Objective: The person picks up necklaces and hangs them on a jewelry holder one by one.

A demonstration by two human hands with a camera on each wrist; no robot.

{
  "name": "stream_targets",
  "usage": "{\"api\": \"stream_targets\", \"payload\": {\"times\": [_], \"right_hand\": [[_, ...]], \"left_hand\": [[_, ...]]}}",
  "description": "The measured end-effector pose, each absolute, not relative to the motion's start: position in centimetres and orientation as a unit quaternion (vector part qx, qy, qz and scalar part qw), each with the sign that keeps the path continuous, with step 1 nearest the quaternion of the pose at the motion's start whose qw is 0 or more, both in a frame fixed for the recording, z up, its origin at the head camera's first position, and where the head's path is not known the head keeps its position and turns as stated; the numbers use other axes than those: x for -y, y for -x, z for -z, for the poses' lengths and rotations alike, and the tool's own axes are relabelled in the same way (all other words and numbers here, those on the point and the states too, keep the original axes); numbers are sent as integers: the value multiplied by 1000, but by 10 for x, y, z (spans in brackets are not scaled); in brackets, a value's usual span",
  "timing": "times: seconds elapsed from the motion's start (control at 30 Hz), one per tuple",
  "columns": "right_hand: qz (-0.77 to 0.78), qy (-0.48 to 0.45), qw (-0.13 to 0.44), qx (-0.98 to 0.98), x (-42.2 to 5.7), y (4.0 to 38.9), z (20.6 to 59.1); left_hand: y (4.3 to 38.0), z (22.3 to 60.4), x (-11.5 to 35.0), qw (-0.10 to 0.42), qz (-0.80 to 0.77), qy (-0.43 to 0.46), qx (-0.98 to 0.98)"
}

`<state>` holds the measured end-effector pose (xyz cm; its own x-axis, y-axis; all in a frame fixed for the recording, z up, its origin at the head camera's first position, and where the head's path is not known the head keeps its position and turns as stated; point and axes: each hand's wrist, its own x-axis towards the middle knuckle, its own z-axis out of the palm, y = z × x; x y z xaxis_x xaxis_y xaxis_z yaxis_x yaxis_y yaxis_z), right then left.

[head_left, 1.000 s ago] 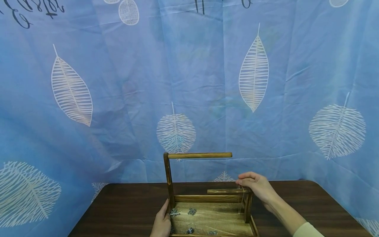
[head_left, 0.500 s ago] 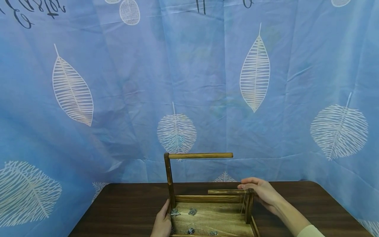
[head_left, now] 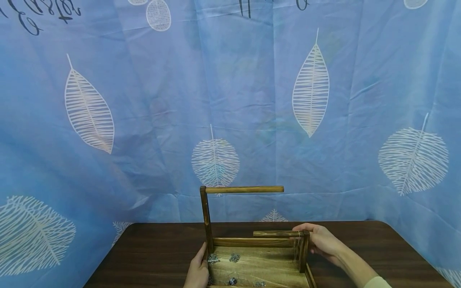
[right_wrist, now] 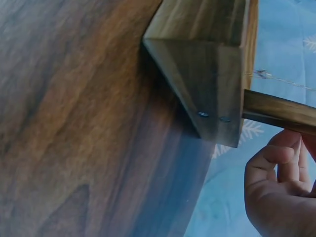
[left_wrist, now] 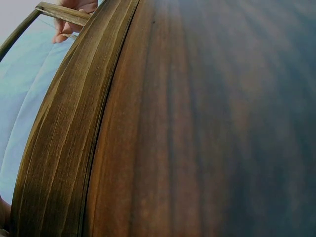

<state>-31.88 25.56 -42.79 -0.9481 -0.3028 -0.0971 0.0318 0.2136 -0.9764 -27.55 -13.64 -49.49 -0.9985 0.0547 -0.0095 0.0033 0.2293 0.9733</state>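
Observation:
A wooden jewelry stand has a shallow tray and two bars at different heights. My left hand grips the tray's left side, thumb along the edge. A thin chain necklace hangs from the short lower bar, close to its post. My right hand is behind that bar, partly hidden by the post. In the right wrist view its curled fingers are at the bar. The left wrist view shows a fine strand at the fingertips, which appear to pinch the necklace.
Several small heaps of chain lie in the tray. The taller bar stands at the back left on its own post. A dark wooden table lies beneath, with a blue leaf-print cloth hanging behind.
My right hand has lowered from above the short bar to behind it, and the necklace now hangs over the bar near the post. The left hand has stayed put.

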Motion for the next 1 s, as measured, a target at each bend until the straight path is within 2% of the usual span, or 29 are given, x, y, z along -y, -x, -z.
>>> {"api": "stream_targets", "payload": {"times": [0.27,1.0], "right_hand": [[612,146,166,-759,-263,322,438],[599,138,159,-772,-262,319,445]], "left_hand": [[275,495,137,21,-609,-27,-793],[275,494,138,20,-611,-28,-791]]}}
